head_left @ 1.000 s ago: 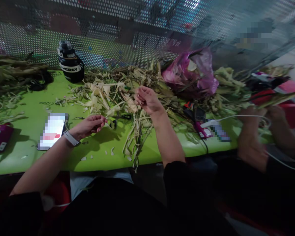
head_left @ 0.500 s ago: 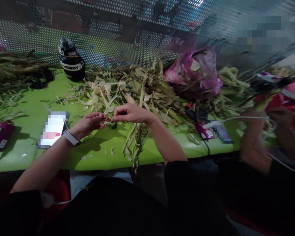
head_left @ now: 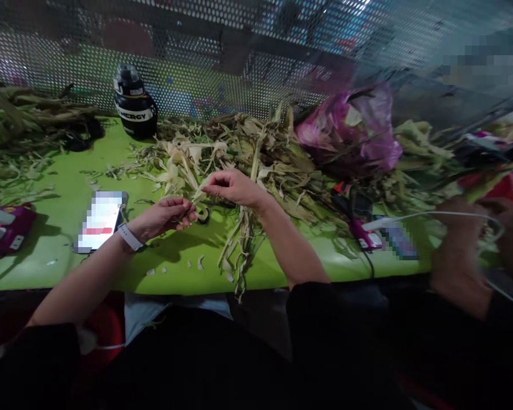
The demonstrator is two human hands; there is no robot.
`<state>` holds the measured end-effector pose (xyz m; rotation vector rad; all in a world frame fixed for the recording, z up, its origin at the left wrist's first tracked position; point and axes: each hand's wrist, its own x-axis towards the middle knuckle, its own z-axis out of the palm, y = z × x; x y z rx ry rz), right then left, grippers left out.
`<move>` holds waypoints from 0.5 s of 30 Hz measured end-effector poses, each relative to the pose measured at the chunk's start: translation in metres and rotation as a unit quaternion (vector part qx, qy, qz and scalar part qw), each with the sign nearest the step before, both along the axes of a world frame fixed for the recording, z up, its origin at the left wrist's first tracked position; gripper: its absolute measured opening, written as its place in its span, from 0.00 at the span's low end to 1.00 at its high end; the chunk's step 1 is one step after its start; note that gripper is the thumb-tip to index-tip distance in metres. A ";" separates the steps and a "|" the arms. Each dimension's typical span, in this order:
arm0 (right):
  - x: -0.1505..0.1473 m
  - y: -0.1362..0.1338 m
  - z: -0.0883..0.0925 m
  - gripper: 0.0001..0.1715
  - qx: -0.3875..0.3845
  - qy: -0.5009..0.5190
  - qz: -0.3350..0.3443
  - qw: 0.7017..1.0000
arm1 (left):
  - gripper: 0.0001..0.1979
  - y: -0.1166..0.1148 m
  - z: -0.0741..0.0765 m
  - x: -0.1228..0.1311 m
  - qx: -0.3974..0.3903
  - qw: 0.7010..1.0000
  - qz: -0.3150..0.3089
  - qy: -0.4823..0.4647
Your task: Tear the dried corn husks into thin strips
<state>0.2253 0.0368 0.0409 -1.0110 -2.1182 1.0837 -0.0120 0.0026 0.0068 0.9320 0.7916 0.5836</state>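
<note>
Husk strip [head_left: 199, 192] pinched by left hand [head_left: 165, 215] and right hand [head_left: 235, 187], table edge [head_left: 175, 287] near

I hold a thin, pale strip of dry corn husk [head_left: 198, 196]. It runs slanted from my left hand [head_left: 165, 216] up to my right hand [head_left: 235, 187]. My left fingers pinch its low end, and my right fingers pinch its top end. It hangs just above the green table [head_left: 68, 228], near the big pile of husks [head_left: 248, 154].
</note>
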 end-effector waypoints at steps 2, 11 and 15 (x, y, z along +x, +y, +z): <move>0.000 0.002 -0.002 0.27 0.005 0.002 -0.006 1.000 | 0.05 0.000 -0.001 0.000 0.012 1.000 -0.001 -0.001; 0.015 -0.014 0.016 0.24 0.002 -0.028 0.025 0.999 | 0.11 -0.006 0.010 -0.001 0.290 0.939 -0.086 0.163; 0.014 -0.010 0.037 0.20 0.010 -0.015 0.079 0.997 | 0.10 -0.017 0.033 0.002 0.334 0.906 -0.160 0.207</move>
